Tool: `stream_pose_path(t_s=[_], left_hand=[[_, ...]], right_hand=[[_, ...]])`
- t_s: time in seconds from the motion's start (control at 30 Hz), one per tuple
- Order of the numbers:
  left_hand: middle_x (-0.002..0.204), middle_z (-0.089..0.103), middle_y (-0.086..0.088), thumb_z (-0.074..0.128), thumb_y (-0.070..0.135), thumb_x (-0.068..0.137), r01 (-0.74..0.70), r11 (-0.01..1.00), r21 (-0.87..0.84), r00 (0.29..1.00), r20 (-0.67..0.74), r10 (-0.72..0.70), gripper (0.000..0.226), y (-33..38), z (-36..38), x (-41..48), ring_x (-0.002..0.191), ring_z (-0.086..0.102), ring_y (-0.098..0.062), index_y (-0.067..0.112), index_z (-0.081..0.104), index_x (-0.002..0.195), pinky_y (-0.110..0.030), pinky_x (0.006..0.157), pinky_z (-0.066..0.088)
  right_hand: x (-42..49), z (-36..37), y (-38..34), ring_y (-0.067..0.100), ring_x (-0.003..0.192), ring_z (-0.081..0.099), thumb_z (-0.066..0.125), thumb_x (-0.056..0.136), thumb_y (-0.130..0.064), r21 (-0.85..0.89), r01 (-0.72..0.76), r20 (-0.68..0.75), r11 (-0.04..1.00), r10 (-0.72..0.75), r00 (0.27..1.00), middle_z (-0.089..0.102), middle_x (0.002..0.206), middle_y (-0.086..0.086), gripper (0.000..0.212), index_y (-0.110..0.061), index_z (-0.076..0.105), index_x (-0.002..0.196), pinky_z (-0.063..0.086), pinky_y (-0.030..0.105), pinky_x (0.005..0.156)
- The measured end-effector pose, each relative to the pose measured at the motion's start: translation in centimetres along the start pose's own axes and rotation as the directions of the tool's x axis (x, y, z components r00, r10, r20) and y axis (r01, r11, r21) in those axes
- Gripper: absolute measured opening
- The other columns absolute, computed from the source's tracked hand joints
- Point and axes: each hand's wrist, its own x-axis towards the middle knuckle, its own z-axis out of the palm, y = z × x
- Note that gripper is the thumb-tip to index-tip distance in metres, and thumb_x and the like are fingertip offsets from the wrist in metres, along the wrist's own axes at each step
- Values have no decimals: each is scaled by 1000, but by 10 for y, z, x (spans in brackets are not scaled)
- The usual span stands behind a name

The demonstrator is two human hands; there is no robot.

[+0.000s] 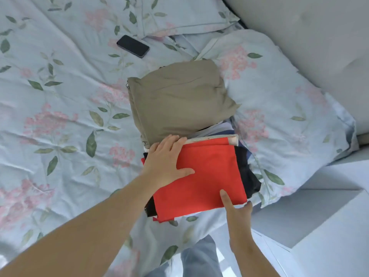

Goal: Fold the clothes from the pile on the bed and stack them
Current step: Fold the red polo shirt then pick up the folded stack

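Red folded cloth (201, 176) sits on top of the stack of clothes (247, 176) on the bed (60, 100), touching a folded tan cloth (179, 96). Left grip (165, 163) lies flat and spread on it. Right grip (237, 214) pinches its near corner.

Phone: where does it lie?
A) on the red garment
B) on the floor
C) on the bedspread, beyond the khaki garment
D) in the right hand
C: the phone lies on the floral bedspread, apart from the khaki garment and farther from the person.
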Motion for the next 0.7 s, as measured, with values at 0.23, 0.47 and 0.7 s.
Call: stream_pose_path(t_s=[0.23,0.47,0.7], left_hand=[[153,23,4,70,76,54,77,986,-145,877,481,2,118,-11,12,79,139,28,-20,28,17,148,-44,112,29],[148,32,9,66,83,34,153,960,-233,775,631,29,127,-23,44,117,133,34,-14,39,20,144,-41,111,32],[147,33,15,66,82,32,244,939,-244,726,687,-11,129,-21,46,116,133,35,-11,42,17,144,-31,109,30]], right_hand=[[28,25,9,5,117,45,65,71,-50,233,-71,268,970,6,963,49,134,-15,78,-31,38,141,32,29,99],[54,32,24,5,115,45,73,62,-61,298,-175,306,938,79,949,47,121,-23,75,-45,34,123,31,42,111],[60,35,33,15,126,48,69,65,-44,437,-188,295,880,58,954,50,137,-9,79,-37,35,136,39,44,106]])
